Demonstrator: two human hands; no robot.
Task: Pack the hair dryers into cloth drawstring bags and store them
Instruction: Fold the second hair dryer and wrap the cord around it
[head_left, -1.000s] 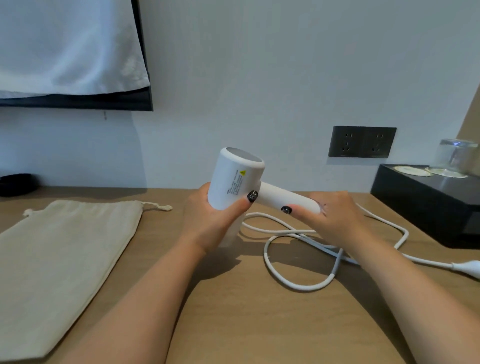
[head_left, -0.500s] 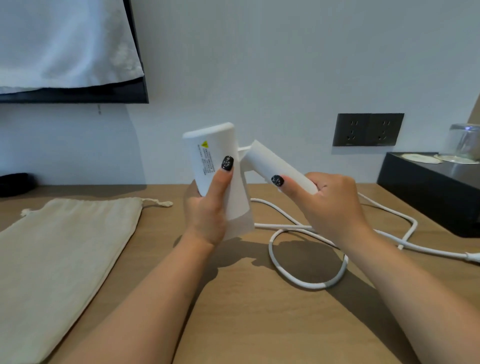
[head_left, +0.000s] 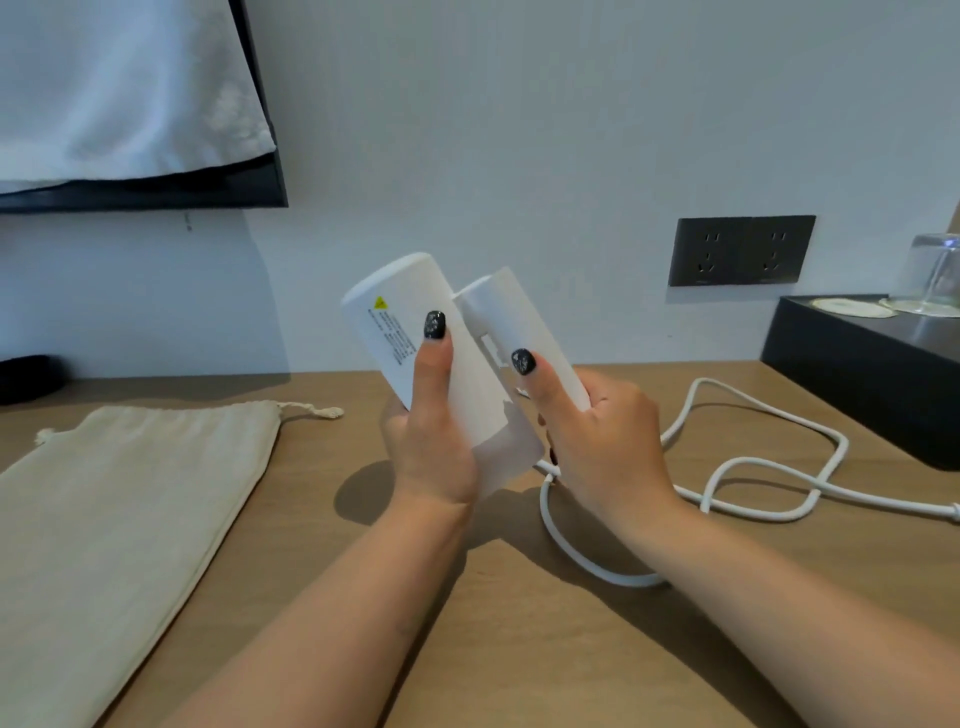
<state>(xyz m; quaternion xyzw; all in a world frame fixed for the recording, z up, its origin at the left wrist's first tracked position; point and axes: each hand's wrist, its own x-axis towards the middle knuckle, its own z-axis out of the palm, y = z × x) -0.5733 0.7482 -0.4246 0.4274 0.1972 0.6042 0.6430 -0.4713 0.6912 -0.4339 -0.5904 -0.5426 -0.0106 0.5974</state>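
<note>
Two bare hands hold one white plastic folding hair dryer (head_left: 415, 332) above the tan wooden tabletop (head_left: 519, 649) at frame centre. The left hand (head_left: 434, 447) wraps the cylindrical barrel, thumb laid along it. The right hand (head_left: 602, 447) grips the folded handle (head_left: 511, 317), which lies close beside the barrel. The white power cord (head_left: 727, 488) loops across the table at right. A flat beige cloth drawstring bag (head_left: 119, 519) lies at lower left, apart from the dryer. A dark double wall socket (head_left: 740, 250) sits at upper right.
</note>
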